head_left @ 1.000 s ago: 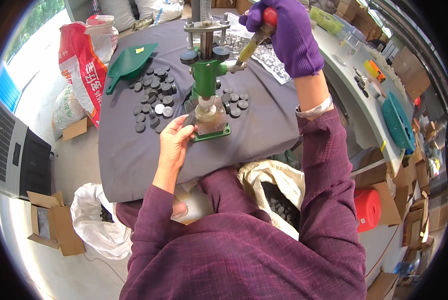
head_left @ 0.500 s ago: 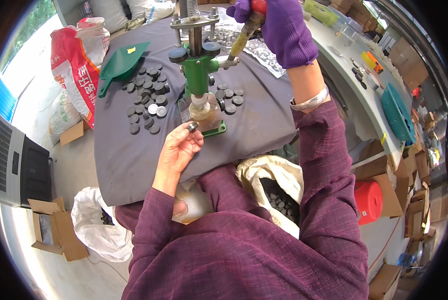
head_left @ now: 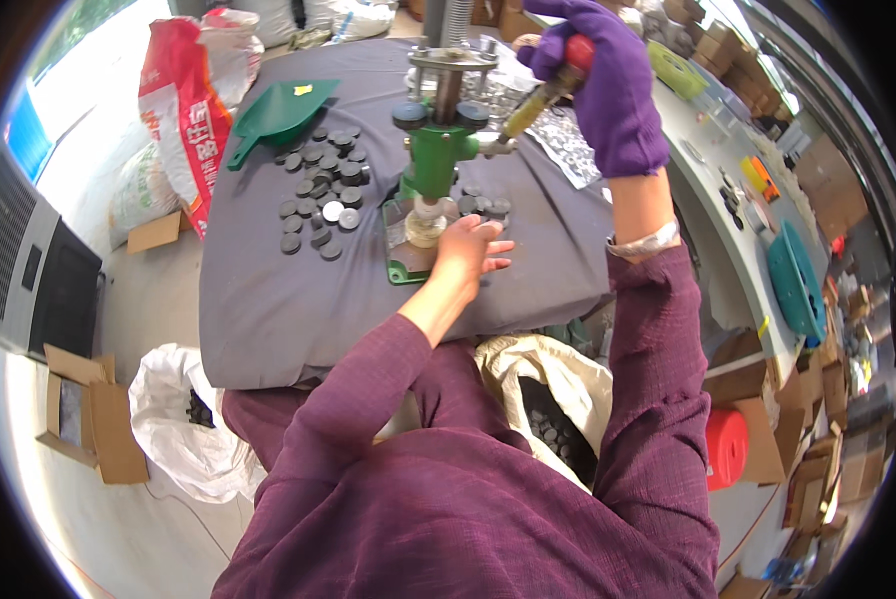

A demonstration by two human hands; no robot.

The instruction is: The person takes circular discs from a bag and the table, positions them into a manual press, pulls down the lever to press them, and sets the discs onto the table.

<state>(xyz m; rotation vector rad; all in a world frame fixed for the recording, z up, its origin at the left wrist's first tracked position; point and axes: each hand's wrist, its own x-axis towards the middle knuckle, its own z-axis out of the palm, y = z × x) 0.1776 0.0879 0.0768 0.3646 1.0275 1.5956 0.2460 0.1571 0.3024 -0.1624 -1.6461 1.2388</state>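
A green hand press (head_left: pixel 434 165) stands on the cloth-covered table, with a pale round die (head_left: pixel 425 228) under its ram. In its purple glove my right hand (head_left: pixel 618 100) is closed around the press lever (head_left: pixel 536 108), close to the red knob (head_left: pixel 579 51). My bare left hand (head_left: pixel 465 252) is just right of the die, over the edge of the press base (head_left: pixel 408 272). Its fingers are spread toward a small group of dark round caps (head_left: pixel 498 208); no piece shows in them. A larger pile of similar caps (head_left: pixel 318 180) lies left of the press.
A green dustpan (head_left: pixel 286 112) lies at the table's far left. Behind the press is a clear bag of metal pieces (head_left: pixel 566 150). Open sacks of dark pieces, one white (head_left: pixel 173 439) and one cream (head_left: pixel 493 364), stand below the front edge. A side table (head_left: pixel 703 150) runs along the right.
My left hand has moved right, from in front of the press to beside the caps; the dark cap it pinched no longer shows. My right hand stays at the lever. The view has shifted.
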